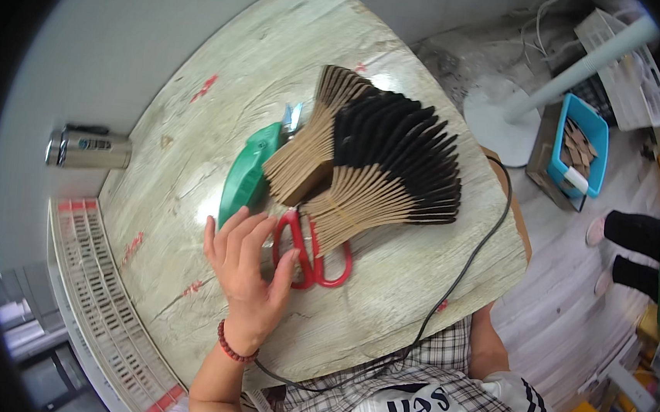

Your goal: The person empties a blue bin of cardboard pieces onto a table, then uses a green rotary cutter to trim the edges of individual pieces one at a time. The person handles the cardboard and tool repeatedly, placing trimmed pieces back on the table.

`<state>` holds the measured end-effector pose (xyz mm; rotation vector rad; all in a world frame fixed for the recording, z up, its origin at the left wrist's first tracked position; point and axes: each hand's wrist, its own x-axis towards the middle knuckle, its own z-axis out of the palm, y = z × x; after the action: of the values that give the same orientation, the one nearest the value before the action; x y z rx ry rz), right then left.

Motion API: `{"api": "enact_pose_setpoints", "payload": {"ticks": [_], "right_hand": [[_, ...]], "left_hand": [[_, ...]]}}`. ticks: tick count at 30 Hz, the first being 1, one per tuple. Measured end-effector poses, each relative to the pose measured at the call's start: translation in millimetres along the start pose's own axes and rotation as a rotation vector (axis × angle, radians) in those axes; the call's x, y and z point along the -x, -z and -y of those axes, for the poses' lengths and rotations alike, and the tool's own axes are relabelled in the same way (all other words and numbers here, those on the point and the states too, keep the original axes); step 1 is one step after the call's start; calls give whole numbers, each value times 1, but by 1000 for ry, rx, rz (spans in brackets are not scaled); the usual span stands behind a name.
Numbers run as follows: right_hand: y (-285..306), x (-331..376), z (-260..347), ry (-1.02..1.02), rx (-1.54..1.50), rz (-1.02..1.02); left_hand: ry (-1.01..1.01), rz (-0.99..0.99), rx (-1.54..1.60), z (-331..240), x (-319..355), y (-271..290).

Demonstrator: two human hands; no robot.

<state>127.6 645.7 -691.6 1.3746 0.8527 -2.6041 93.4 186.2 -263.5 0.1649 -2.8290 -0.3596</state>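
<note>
The fanned bundle (388, 156) of brown and black strips lies on the table (368, 310), nearer the far right edge than the left; its pieces splay, perhaps from being gathered at 1 side; the red scissors (312, 270) adjoin its near side, 2 loops toward the near edge, probably for easy reach, blades hidden; the green tool (252, 165) is left of the bundle, beside the left hand (246, 269), whose fingers are apart and clamped on nothing; I cannot tell if a fingertip touches it; the right hand is out of sight beyond the near edge, its grip untellable; the crate (106, 297) and flask (90, 150) sit by the left edge, likely out of the way.
</note>
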Motion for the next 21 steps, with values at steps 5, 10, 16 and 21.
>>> {"api": "enact_pose_setpoints", "payload": {"ticks": [5,10,16,21], "right_hand": [[-11,2,7,-87,135,-94],[-71,69,11,-131,781,-396],[-172,261,51,436,1113,308],[-178,339,19,1425,1812,663]], "left_hand": [[-69,-161,22,-20,-9,16],[-110,-100,54,-41,-31,-3],[-141,-223,97,-57,-40,-22],[174,-113,515,-78,-44,-5]]}}
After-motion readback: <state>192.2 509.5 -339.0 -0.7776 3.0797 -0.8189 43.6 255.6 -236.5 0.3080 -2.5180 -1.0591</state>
